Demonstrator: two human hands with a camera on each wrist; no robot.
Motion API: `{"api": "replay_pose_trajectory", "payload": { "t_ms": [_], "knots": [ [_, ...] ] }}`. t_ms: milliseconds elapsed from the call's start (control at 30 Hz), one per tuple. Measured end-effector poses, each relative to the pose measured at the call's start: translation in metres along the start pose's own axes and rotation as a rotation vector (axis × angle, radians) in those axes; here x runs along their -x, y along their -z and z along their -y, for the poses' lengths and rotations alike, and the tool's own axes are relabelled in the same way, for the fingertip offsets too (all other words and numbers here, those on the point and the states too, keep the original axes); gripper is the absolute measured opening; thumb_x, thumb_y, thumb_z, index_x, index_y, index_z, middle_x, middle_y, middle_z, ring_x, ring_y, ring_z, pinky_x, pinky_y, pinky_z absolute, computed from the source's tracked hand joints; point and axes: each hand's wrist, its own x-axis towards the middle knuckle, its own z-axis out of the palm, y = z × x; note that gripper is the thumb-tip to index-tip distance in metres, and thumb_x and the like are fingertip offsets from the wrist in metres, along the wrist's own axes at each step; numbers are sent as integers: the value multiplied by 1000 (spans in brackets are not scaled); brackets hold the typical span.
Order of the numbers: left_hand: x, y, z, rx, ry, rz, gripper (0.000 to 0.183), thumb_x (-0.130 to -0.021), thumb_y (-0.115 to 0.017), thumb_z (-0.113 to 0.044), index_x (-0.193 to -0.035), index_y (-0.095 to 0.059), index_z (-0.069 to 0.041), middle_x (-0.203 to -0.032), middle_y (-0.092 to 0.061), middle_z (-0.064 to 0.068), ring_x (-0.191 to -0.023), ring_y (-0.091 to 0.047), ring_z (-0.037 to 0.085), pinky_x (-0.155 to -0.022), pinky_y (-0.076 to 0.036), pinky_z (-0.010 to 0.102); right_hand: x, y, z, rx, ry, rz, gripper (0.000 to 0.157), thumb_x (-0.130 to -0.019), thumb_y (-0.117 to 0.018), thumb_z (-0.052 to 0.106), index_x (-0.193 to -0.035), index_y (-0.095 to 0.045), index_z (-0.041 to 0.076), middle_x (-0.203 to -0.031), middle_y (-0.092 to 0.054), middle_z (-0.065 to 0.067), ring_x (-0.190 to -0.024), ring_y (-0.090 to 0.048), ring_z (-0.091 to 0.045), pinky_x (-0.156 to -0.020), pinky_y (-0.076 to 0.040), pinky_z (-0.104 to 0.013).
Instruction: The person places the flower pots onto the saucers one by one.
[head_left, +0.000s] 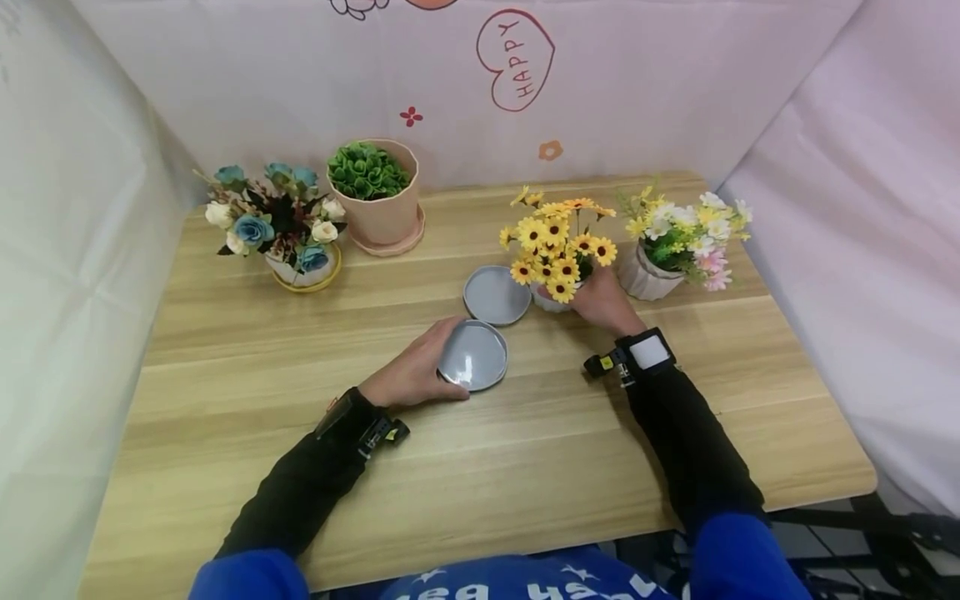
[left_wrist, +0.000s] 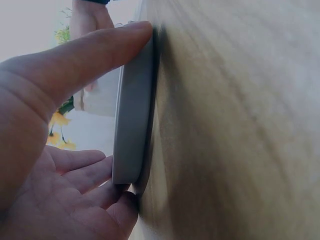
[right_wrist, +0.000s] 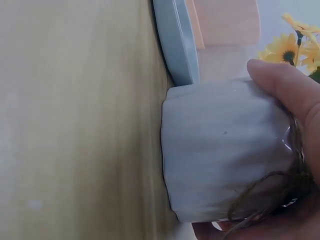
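My left hand grips the near round grey saucer by its left side. In the left wrist view the thumb and fingers span the rim of this saucer, which sits at or just above the wood; I cannot tell which. A second grey saucer lies right behind it. My right hand holds a white ribbed flowerpot of yellow daisy-like flowers, its thumb and fingers around the upper part. A twine bow hangs on that pot, which stands beside the far saucer.
Farther right stands a ribbed pot of white, yellow and pink flowers. At the back left are a pink pot with green leaves and a pot of blue and cream flowers. White cloth hangs behind the wooden table.
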Motion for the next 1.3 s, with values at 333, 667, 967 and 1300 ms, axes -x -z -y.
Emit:
{"api": "replay_pose_trajectory", "payload": {
  "t_ms": [333,667,967,1300],
  "knots": [
    [-2,0,1,15,7,6,117,-77,-96,-27,-165,-24,-2,-165,-38,19,-149,-44,37,-123,-42,55,26,-10,2,18,44,-39,94,-93,-82,29,-167,-25,11,-167,-40,-17,-152,-42,-36,-124,-39,-57],
    [-2,-2,1,19,5,9,116,-77,-96,-24,-165,-23,-1,-164,-38,19,-148,-44,37,-122,-43,55,47,-19,5,19,10,-5,91,-95,-81,31,-166,-28,12,-165,-42,-18,-152,-42,-37,-125,-38,-57],
    [-1,-1,2,6,21,16,117,-79,-96,-27,-166,-22,-4,-165,-37,17,-148,-44,34,-123,-43,53,59,-25,10,91,41,12,88,-97,-78,35,-162,-32,0,-136,-66,-8,-116,-61,-9,-100,-53,-30],
    [-3,-3,13,30,-43,-10,118,-77,-96,-31,-165,-22,-2,-164,-37,21,-148,-44,38,-122,-43,53,77,-27,42,57,-22,125,96,-102,-71,23,-161,-7,-19,-55,-41,6,-46,-38,-6,-50,-36,-24]
  ]
}}
